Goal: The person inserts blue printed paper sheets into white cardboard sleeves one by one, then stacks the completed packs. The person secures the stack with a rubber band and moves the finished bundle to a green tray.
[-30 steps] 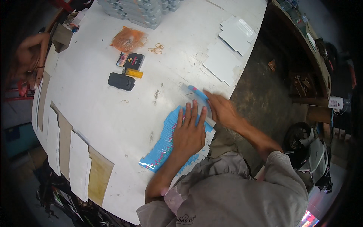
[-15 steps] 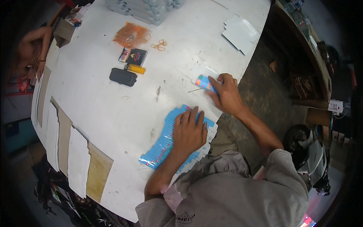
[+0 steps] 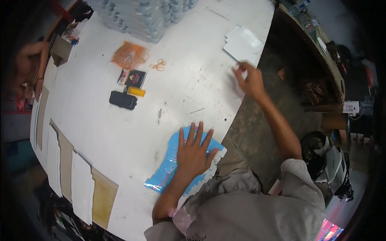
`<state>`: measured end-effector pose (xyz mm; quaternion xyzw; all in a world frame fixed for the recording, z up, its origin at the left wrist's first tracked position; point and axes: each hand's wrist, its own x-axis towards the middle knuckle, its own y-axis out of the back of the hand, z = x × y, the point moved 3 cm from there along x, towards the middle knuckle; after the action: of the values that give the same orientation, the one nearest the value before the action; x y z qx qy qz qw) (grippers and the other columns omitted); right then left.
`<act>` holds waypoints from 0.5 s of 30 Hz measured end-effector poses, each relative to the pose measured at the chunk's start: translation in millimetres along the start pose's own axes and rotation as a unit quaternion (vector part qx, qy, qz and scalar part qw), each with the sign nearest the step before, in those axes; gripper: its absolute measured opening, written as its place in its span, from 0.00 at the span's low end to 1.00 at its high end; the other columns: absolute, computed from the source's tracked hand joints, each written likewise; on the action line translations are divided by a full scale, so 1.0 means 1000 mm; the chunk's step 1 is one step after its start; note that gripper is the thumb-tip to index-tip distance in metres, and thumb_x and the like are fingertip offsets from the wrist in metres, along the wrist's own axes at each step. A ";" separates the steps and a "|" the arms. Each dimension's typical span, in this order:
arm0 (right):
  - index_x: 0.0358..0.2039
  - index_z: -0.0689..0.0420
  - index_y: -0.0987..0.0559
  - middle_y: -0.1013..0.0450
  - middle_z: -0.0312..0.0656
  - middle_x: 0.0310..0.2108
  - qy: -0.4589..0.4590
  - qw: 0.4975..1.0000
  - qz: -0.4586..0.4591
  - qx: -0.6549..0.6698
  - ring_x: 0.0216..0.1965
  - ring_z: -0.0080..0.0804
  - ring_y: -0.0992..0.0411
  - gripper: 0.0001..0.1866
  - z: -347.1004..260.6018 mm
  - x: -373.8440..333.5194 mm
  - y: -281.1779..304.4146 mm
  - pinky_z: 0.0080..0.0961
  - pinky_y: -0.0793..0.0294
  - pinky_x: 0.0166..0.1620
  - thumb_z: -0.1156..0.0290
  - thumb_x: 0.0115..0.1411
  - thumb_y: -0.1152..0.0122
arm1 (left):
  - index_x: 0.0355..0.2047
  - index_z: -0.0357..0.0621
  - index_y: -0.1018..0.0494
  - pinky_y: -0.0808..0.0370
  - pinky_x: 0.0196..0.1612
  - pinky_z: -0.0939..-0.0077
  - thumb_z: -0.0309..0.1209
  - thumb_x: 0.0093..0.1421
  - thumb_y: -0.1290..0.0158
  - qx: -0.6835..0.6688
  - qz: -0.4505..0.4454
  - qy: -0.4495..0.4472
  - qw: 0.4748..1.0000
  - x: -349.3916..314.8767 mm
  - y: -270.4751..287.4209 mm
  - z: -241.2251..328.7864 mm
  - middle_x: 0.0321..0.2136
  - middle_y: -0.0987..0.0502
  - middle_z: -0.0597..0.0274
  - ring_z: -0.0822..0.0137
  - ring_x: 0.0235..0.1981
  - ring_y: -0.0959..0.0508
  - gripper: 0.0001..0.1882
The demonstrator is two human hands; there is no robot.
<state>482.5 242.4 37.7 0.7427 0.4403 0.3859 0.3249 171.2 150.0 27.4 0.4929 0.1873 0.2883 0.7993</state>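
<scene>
No firm grip is shown: the right hand (image 3: pixel 252 82) is blurred, its thumb and fingertips brought close together, and whether anything thin is pinched there cannot be told. The left hand (image 3: pixel 194 158) is laid flat with fingers spread, nothing clasped, on the fan of blue-printed die-cut carton blanks (image 3: pixel 163 174), which is spread in overlapping layers at the near edge of the white table (image 3: pixel 177 94). Half a second ago a curled blue piece was held by the right hand; now none is seen there, and the hand has been carried up beside the stack of white blanks (image 3: pixel 244 42). The loose white blanks seen below that stack a second ago are gone, so the supply is judged to be shrinking as the fan is built. Farther off, a black case (image 3: pixel 122 100), yellow lighter (image 3: pixel 136 91) and cigarette pack (image 3: pixel 136 79) are left undisturbed.
</scene>
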 end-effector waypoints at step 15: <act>0.76 0.51 0.44 0.38 0.65 0.68 -0.005 0.972 -0.191 -0.136 0.71 0.60 0.41 0.66 0.047 0.082 -0.032 0.67 0.47 0.70 0.32 0.45 0.23 | 0.62 0.46 0.24 0.52 0.72 0.28 0.45 0.70 0.49 -0.007 0.031 0.002 0.999 -0.009 0.000 -0.002 0.69 0.34 0.46 0.40 0.73 0.40 0.25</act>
<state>536.0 322.5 11.9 0.5960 0.5156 0.3691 0.4927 163.7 145.7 27.2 0.4922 0.1709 0.3155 0.7931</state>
